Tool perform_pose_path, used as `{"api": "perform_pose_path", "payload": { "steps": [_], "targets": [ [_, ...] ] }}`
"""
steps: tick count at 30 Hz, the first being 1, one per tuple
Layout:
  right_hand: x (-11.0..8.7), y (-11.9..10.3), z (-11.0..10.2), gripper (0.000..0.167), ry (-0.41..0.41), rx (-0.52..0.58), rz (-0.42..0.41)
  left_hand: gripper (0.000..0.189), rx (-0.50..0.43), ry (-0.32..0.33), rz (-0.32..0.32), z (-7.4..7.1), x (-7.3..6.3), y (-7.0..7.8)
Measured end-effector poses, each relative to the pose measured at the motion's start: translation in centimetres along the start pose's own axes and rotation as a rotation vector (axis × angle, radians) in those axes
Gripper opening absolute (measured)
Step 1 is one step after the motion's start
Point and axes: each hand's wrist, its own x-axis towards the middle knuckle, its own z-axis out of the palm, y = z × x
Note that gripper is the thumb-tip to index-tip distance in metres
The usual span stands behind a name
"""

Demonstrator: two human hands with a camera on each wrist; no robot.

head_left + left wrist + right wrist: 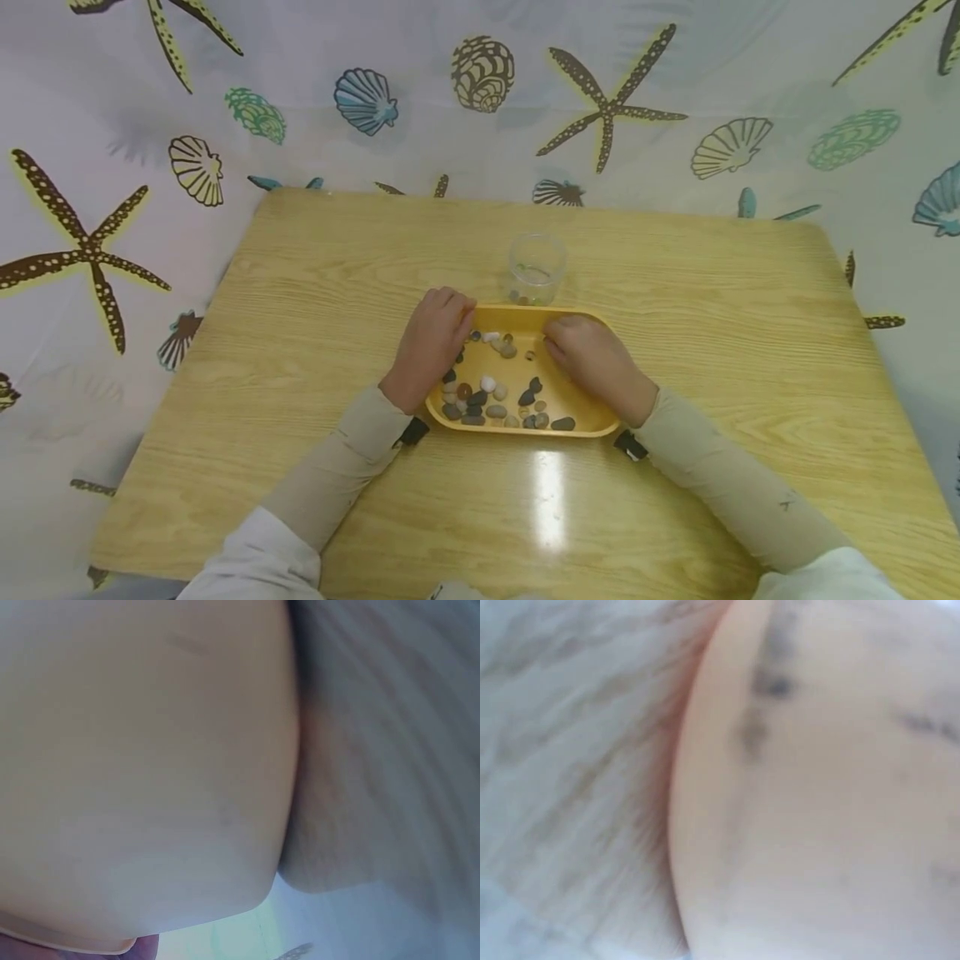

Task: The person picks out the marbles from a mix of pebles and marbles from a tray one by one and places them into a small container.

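Observation:
A yellow tray (517,432) stands on the table and holds several dark, tan and white pebbles (477,398). My left hand (431,346) holds the tray's far left corner, its fingers bent at the rim. In the left wrist view, the tray's outer wall (150,787) fills much of the picture, with a bit of the fingers (146,948) beside its rim. Over the tray's right side my right hand (592,358) reaches in, its fingers bent downward. Its fingertips are hidden, so I cannot tell whether a pebble is between them. The tray's scuffed outer wall (840,810) shows in the right wrist view.
Just behind the tray stands a clear plastic cup (537,267) with a few small stones at its bottom. The wood-grain table (712,333) extends to both sides. A curtain (420,158) printed with shells and starfish hangs behind it.

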Motion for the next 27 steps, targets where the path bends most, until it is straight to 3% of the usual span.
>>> {"api": "perform_pose_path", "payload": {
  "steps": [8, 27],
  "targets": [
    [-0.01, -0.02, 0.06, 0.016, 0.002, -0.018, -0.008, 0.013, 0.003, 0.007, 0.003, -0.16, 0.02, 0.21],
    [-0.13, -0.25, 0.05, 0.015, -0.031, -0.033, -0.011, 0.014, 0.011, -0.005, -0.011, -0.2, 0.02, 0.37]
  ]
}}
